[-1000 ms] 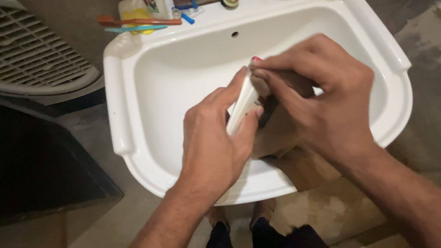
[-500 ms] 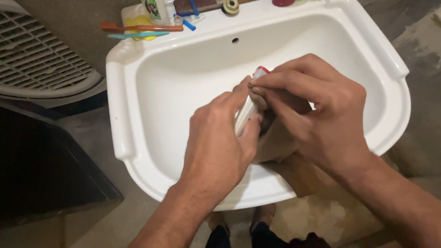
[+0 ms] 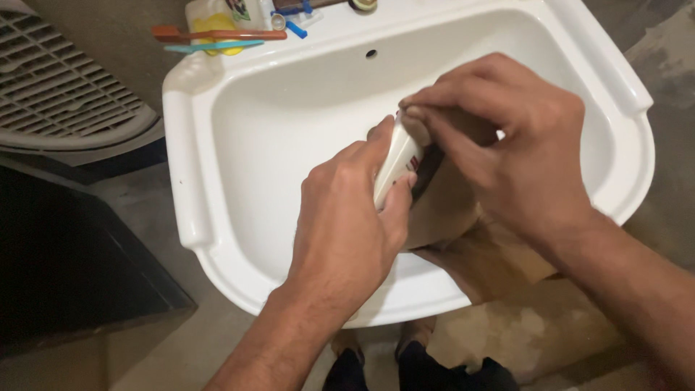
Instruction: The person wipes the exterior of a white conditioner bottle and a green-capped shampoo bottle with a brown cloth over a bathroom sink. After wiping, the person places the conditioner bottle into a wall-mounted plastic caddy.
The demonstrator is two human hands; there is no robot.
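Over the white sink [image 3: 217, 145] my left hand [image 3: 347, 217] grips a small white tube [image 3: 397, 163], held upright and slightly tilted. My right hand [image 3: 507, 145] comes in from the right, with its fingertips pinched on the tube's top end. The tube's cap is hidden under those fingers. Both hands hang above the middle of the basin.
On the sink's back ledge lie an orange toothbrush [image 3: 217, 34], a light blue toothbrush [image 3: 203, 47], a yellow soap piece [image 3: 210, 29] and a small blue item [image 3: 295, 29]. A slatted white fan grille [image 3: 58, 94] stands at left. Bare floor and my feet [image 3: 405, 355] show below.
Both hands have stayed on the tube. The red tip visible earlier is now covered by my right fingertips. The view has shifted slightly.
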